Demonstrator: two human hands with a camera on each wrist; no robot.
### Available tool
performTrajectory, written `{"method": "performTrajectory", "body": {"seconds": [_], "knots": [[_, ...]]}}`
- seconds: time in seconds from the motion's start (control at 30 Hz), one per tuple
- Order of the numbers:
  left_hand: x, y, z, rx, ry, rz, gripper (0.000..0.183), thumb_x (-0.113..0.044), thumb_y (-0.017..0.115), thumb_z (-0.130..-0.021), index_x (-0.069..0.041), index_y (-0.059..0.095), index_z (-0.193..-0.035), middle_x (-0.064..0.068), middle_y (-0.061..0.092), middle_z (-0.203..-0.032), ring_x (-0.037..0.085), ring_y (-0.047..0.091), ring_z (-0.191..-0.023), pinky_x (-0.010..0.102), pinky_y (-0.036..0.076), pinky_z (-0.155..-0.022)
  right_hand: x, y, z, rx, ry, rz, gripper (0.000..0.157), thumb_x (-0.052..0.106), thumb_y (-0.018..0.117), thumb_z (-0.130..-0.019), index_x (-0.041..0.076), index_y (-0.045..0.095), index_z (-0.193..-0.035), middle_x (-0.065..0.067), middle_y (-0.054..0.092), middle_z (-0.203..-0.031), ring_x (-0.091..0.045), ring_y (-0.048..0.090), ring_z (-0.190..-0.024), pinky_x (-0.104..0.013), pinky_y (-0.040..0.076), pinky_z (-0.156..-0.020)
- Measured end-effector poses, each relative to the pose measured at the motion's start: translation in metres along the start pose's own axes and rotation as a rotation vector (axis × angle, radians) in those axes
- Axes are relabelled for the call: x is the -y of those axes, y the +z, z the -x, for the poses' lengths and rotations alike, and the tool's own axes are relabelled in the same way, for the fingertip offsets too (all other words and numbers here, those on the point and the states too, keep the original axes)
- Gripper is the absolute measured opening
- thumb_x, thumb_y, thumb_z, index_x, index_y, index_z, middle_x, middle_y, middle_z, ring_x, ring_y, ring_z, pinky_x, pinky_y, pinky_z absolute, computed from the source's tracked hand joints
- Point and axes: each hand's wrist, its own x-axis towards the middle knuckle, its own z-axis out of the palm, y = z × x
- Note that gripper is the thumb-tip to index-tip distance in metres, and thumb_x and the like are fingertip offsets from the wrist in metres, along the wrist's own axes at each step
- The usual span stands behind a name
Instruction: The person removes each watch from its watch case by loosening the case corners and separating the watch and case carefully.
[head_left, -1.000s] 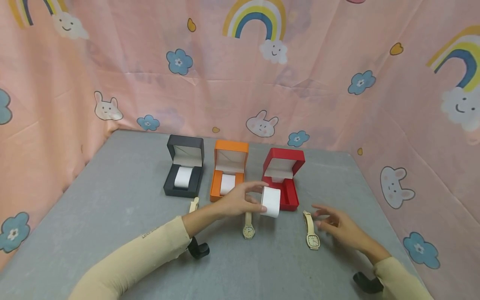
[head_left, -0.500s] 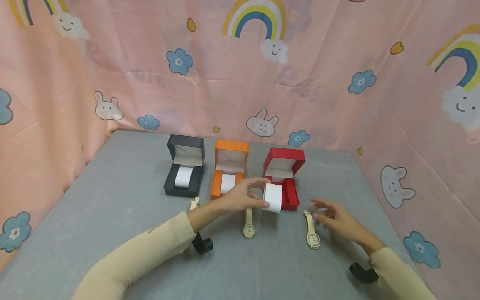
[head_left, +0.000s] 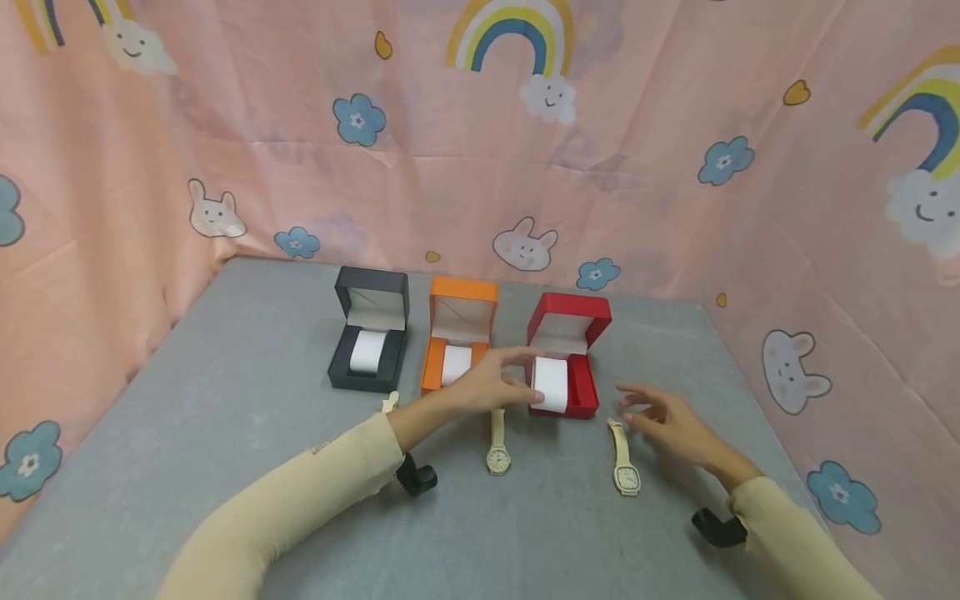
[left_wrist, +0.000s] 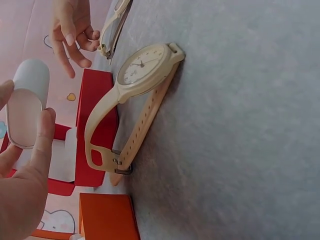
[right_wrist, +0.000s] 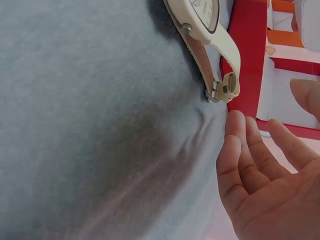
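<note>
My left hand pinches a white watch cushion between thumb and fingers. In the head view the cushion overlaps the left part of the open red watch box; in the left wrist view its hollow end faces the camera. Beside the red box my right hand hovers with loosely bent fingers and holds nothing. Closest to it lies a cream watch with a squarish face, its strap buckled. A cream watch with a round face lies below my left hand.
Left of the red box stand an open orange watch box and an open dark grey one, each with a white cushion inside. Another cream strap shows partly behind my left forearm. A pink patterned curtain borders the grey table.
My left hand has carried the white cushion up and slightly right, from in front of the red box to over it. My right hand has shifted a little away and leftward.
</note>
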Motion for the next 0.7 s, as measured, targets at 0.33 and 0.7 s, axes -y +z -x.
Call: {"method": "performTrajectory", "body": {"seconds": [0.33,0.7], "knots": [[0.000,0.003,-0.014,-0.043,0.000,-0.054,0.066,-0.020,0.078,-0.089,-0.017,0.050,-0.148,0.009,0.051,-0.150,0.018,0.072,-0.097,0.034,0.058,-0.092,-0.007,0.001,-0.011,-0.001,0.017,0.000,0.051,0.012,0.062,-0.099,-0.002,0.048,-0.145,-0.027,0.064,-0.128,-0.031,0.071,-0.103,-0.024,0.054,-0.080],[-0.001,0.006,-0.028,-0.074,0.007,-0.087,0.064,-0.014,0.079,-0.088,-0.015,0.052,-0.146,0.011,0.055,-0.147,0.015,0.072,-0.089,0.025,0.057,-0.082,-0.002,-0.002,-0.021,0.006,-0.010,-0.025,0.051,0.009,0.060,-0.099,-0.005,0.046,-0.146,-0.029,0.063,-0.128,-0.038,0.067,-0.109,-0.022,0.055,-0.078]]}}
